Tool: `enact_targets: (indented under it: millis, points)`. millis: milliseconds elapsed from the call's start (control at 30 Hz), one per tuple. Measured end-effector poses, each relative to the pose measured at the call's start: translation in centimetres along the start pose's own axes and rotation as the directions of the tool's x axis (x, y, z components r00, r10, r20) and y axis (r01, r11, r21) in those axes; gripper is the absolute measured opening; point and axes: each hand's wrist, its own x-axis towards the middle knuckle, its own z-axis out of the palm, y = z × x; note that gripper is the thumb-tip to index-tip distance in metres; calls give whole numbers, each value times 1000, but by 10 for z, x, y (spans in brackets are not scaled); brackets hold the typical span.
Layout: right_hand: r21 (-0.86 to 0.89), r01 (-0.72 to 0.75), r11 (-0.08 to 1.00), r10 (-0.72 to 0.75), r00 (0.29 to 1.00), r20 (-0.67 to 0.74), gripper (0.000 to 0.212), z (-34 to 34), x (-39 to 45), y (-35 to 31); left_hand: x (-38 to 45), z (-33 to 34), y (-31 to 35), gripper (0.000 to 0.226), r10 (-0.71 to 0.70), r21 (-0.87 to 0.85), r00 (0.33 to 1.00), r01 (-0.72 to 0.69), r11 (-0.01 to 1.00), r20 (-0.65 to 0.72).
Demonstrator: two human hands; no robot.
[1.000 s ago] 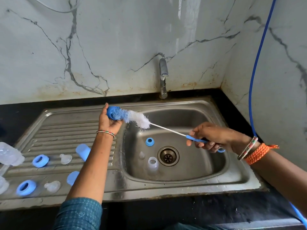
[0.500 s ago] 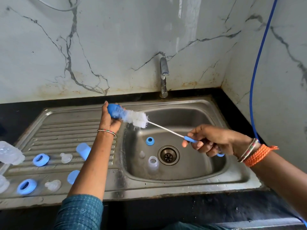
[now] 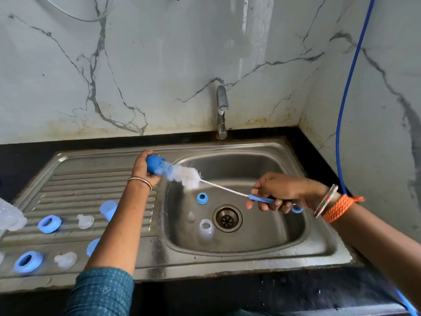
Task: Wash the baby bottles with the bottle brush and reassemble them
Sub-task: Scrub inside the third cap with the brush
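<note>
My left hand (image 3: 143,171) grips a blue cap (image 3: 154,164) over the sink (image 3: 319,245) rim while my right hand (image 3: 276,192) clasps the bottle brush (image 3: 227,190), bristles entering the cap, a bottle (image 3: 206,228) lying below in the basin.

Three blue collar rings show — two on the drainboard (image 3: 49,223) (image 3: 28,261) and one in the basin (image 3: 202,198). Three blue caps: one gripped in the left hand (image 3: 153,164), two on the drainboard (image 3: 108,210) (image 3: 92,247). Three clear teats (image 3: 85,221) (image 3: 65,260) (image 3: 191,216), one bottle brush (image 3: 189,175), one clear bottle in the basin (image 3: 206,228) — another bottle lies at the left edge (image 3: 10,216).
</note>
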Motion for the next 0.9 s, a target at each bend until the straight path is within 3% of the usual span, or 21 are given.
enact_targets:
  millis: [33, 100, 167, 200, 267, 300, 333, 367, 433, 467, 500, 533, 567, 600, 633, 700, 767, 800, 833, 867, 900]
  points:
    - [33, -32, 999, 31, 998, 59, 31, -3, 1, 2, -2, 1, 0, 23, 20, 1, 1000, -20, 1000, 20]
    - [-322, 55, 945, -109, 982, -153, 25, -2, 4, 8, -1, 1, 0, 23, 11, -25, 1000, -10, 1000, 21]
    - [-679, 43, 733, -416, 818, -397, 15, 1, 5, 15, 1, -1, 0, 21, -37, 0, 999, 37, 999, -31]
    - [-769, 44, 638, -557, 715, -422, 15, 0, 5, 17, 1, -3, -2, 22, -51, 43, 997, 53, 998, -62]
    - [-909, 84, 408, -803, 508, -313, 34, 0, 8, 22, 4, -5, -6, 21, -59, 101, 993, 69, 992, -102]
    - [-942, 86, 324, -862, 436, -257, 41, -1, 9, 24, 5, -6, -7, 20, -61, 108, 992, 74, 991, -111]
    - [-946, 87, 311, -876, 412, -250, 43, 0, 9, 24, 6, -7, -8, 19, -65, 101, 992, 76, 992, -111]
    - [-908, 117, 401, -827, 474, -304, 39, 2, 7, 22, 6, -8, -8, 18, -66, 79, 993, 74, 994, -102]
    - [-605, 178, 776, -472, 801, -369, 21, 0, -1, 12, 5, -8, -7, 15, -40, -9, 996, 39, 999, -77]
    - [-324, 145, 935, -222, 951, -215, 19, -1, -2, 10, 5, -8, -6, 16, -13, -37, 998, 11, 999, -66]
    - [-74, 59, 996, -62, 997, -36, 22, -5, -2, 11, 4, -6, -5, 18, 15, -37, 999, -17, 999, -51]
    - [26, 13, 1000, -15, 998, 56, 24, -6, -1, 13, 2, -4, -4, 21, 38, -31, 999, -39, 999, -24]
    - [3, 17, 1000, -17, 999, 28, 23, -4, 0, 15, 0, -2, -3, 23, 54, -40, 999, -54, 998, 0]
    - [-176, 54, 983, -71, 993, -93, 21, -1, 0, 20, -1, -1, -3, 24, 60, -63, 998, -59, 996, 15]
    - [-458, 60, 887, -198, 945, -260, 19, 2, 1, 24, 1, 0, -1, 24, 58, -81, 998, -56, 995, 22]
    - [-771, -41, 636, -517, 719, -465, 30, 3, -1, 27, 1, 1, 0, 25, 47, -80, 998, -44, 996, 36]
    - [-897, 9, 443, -819, 412, -400, 47, 1, -2, 30, -2, 3, -3, 27, 48, -56, 998, -46, 997, 43]
    - [-925, 25, 379, -876, 331, -350, 49, 2, -2, 30, -5, 5, -5, 27, 49, -41, 998, -48, 998, 31]
    - [-936, 11, 352, -894, 298, -333, 48, 3, -2, 31, -7, 6, -7, 26, 47, -28, 999, -47, 998, 12]
    - [-920, 11, 391, -871, 328, -366, 43, 6, -1, 30, -7, 6, -9, 26, 44, -33, 999, -44, 998, -2]
    - [-854, 60, 517, -777, 452, -438, 33, 7, -1, 27, -7, 4, -10, 26, 46, -56, 999, -45, 997, 4]
